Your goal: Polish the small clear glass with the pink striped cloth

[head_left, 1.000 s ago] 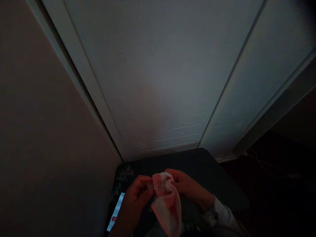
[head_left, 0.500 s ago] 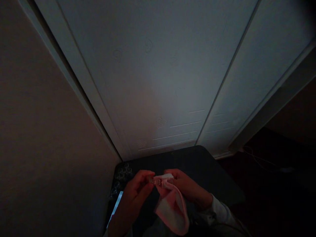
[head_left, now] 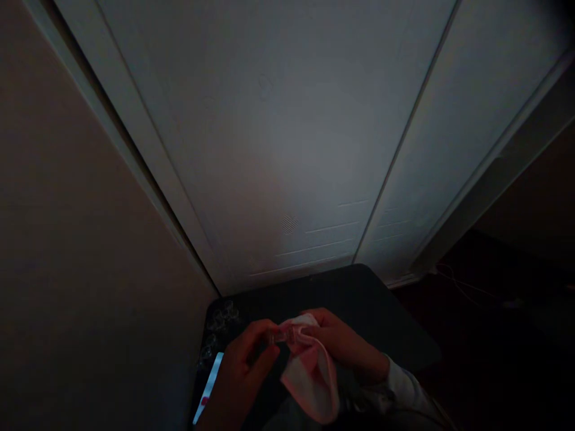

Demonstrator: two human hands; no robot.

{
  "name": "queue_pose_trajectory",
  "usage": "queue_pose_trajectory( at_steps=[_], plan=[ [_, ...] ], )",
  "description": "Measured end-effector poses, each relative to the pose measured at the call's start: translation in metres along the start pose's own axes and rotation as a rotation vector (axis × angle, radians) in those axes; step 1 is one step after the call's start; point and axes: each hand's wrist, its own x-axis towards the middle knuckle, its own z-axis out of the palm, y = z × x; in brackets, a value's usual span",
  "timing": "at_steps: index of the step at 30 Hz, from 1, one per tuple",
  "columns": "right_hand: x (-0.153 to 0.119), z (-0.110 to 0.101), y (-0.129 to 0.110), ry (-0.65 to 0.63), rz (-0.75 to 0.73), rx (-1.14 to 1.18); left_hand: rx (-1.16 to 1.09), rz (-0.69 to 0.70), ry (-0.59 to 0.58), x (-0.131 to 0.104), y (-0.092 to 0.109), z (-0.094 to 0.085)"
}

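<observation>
Between my two hands is a small clear object [head_left: 281,337], like glass or clear plastic; the dim light hides its exact kind. My left hand [head_left: 245,365] pinches its left end between thumb and fingers. A pink and white cloth [head_left: 309,386] is bunched around the other end, gripped by my right hand [head_left: 345,344], and its loose part hangs down toward me. Both hands are above the dark table [head_left: 372,311]. Several small clear round pieces [head_left: 220,323] lie at the table's left edge, beyond my left hand.
A lit phone-like screen [head_left: 209,386] lies left of my left hand, partly covered by it. White panelled doors [head_left: 287,149] rise right behind the table, and a wall [head_left: 90,251] closes off the left. A pale cable [head_left: 462,290] runs along the dark floor at right.
My left hand's fingers have shifted slightly around the clear object, and the cloth covers its right end differently. The view has tilted a little; more of the lit screen shows.
</observation>
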Motion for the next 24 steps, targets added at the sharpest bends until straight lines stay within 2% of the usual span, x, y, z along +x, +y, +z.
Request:
queue_pose_trajectory(
  at_steps=[7, 13, 18, 21, 24],
  plan=[
    [-0.002, -0.006, 0.002, 0.111, -0.060, 0.024, -0.046, 0.030, -0.004, 0.003, -0.007, 0.011],
    [-0.009, -0.009, 0.010, 0.444, -0.179, -0.163, -0.041, 0.041, 0.025, 0.001, -0.008, 0.012],
    [-0.006, -0.005, 0.020, 0.460, -0.238, -0.246, 0.007, 0.021, 0.017, 0.000, -0.009, 0.009],
    [-0.002, 0.002, 0.021, 0.382, -0.284, -0.247, 0.048, 0.009, -0.054, 0.000, -0.006, 0.007],
    [0.000, 0.010, 0.021, 0.304, -0.306, -0.252, 0.098, -0.011, -0.067, 0.000, -0.001, 0.006]
  ],
)
